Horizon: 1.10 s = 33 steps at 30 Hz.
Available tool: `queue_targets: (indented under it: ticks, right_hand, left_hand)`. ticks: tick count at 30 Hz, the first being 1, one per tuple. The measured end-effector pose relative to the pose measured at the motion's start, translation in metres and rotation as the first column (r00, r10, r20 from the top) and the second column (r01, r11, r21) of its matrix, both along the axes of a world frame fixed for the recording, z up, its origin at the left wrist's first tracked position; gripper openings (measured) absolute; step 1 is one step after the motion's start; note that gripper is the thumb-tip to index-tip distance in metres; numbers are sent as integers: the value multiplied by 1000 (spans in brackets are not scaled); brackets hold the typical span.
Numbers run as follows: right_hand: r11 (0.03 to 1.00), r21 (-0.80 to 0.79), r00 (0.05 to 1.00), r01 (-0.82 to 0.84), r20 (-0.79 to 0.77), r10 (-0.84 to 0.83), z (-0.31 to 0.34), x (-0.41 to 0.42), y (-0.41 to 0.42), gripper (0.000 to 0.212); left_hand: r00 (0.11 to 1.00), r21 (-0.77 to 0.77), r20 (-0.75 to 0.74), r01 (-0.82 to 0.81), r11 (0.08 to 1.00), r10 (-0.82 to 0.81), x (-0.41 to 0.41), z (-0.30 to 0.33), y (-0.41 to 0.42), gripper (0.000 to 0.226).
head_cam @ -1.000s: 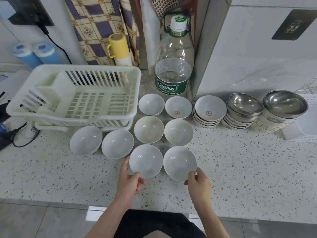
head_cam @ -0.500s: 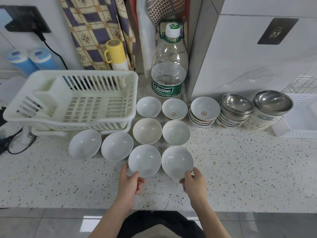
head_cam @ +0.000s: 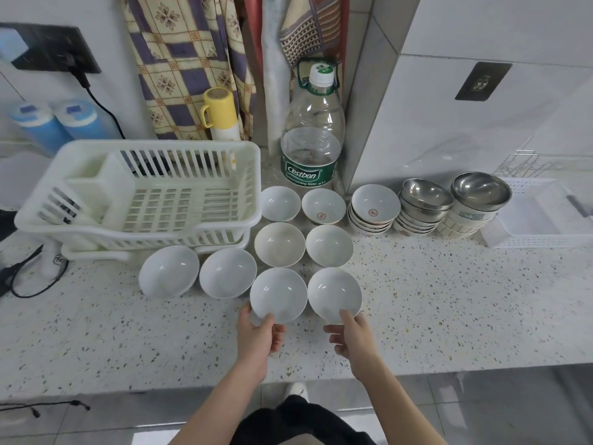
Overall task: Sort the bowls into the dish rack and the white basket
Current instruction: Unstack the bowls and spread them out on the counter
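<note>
Several white bowls lie spread on the speckled counter in front of the white dish rack, which holds no bowls. My left hand grips the near rim of the front left bowl, thumb inside. My right hand grips the near rim of the front right bowl the same way. Both bowls look tilted up toward me. A white basket stands at the far right. Stacks of bowls topped by a patterned bowl and steel bowls stand beside it.
A large water bottle stands behind the bowls by a wall corner. A yellow flask and two blue-capped containers are behind the rack. A black cable lies at the left. The counter's front edge runs just below my wrists.
Both hands have closed their thumbs over the near rims of the two front bowls, and the bowls have tipped up slightly. The camera has pulled back, showing more of the white basket.
</note>
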State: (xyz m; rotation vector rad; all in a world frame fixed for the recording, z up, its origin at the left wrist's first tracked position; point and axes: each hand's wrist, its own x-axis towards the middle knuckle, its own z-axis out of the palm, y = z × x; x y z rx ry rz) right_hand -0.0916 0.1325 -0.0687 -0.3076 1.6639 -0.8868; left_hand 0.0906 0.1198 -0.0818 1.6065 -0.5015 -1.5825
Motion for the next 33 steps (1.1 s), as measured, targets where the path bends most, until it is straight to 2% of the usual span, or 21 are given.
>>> queue_targets:
  ticks: [4,11,13,16,19,23,29,33]
  right_hand:
    - [1000,-12,1000,21,5,-21,2,12,18,25]
    - [991,-96,992,96,-74,-103,15,14,27,46]
    - [990,-116,992,81,-86,-91,18,11,24,45]
    - [994,-103,993,46,-100,-56,21,7,20,38]
    - [997,-72,991,-22,-131,12,19,-3,17,33]
    - [986,-33,976,-165,-152,158,19,-30,12,25]
    - [914,88,902,-395,-153,404,25,-93,-12,29]
    - [901,100,887,-423,-157,434,30,-137,-36,20]
  left_hand:
    - [999,-6,-35,-31,1000,31,-6,-1,4,38]
    - [992,18,-122,-8,1000,10,-1,5,6,32]
    - [991,42,-134,14,999,-8,1,8,8,34]
    - [995,92,-69,72,993,-66,5,12,22,33]
    - [992,87,20,124,988,-126,2,16,38,31]
    - [989,-26,67,137,990,-135,-21,31,31,26]
    - [975,-164,105,209,964,-194,-85,52,-29,22]
    - [964,-154,146,246,957,-224,-135,56,-87,26]
